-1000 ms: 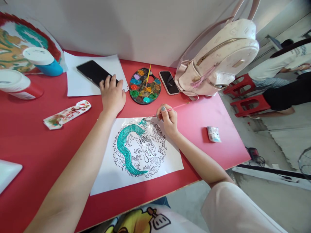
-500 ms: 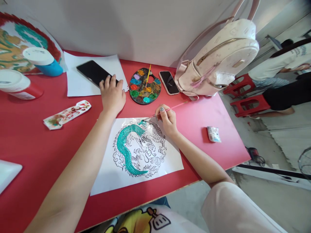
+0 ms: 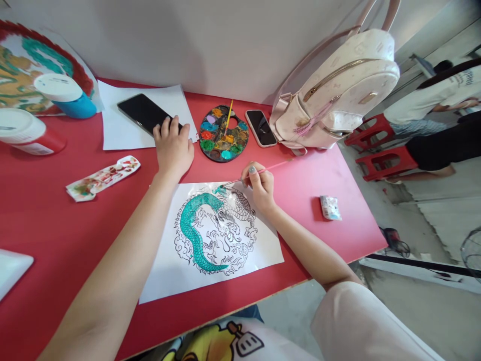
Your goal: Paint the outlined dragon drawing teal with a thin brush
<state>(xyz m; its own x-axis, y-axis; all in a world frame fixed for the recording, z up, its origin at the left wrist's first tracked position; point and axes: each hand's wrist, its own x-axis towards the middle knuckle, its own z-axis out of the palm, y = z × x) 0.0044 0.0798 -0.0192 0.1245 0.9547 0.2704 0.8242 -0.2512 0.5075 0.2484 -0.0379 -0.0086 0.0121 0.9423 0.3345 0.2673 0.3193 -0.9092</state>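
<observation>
My right hand point(image 3: 259, 185) is closed round a thin pink paintbrush point(image 3: 277, 164), its tip at the top of the dragon drawing point(image 3: 240, 240). Teal paint covers the dragon's long curved body and a small patch by the brush tip; the rest is black line on white paper. My left hand point(image 3: 173, 145) lies with fingers stretched over the lower end of a black phone point(image 3: 141, 111), which rests on white sheets point(image 3: 112, 128). Beyond the drawing, a dark oval paint palette point(image 3: 216, 143) holds several colours, with a yellow brush point(image 3: 229, 116) lying across it.
A smaller phone point(image 3: 261, 128) and a pale pink backpack point(image 3: 338, 90) stand beside the palette. Blue point(image 3: 77, 104) and red paint bottles point(image 3: 45, 140) and a stained strip point(image 3: 103, 179) are at left. A small packet point(image 3: 330, 207) lies right. Other people sit on red stools point(image 3: 389, 163).
The paintbrush tip has shifted very slightly at the top of the drawing, and the right hand with it. My left hand stays on the phone.
</observation>
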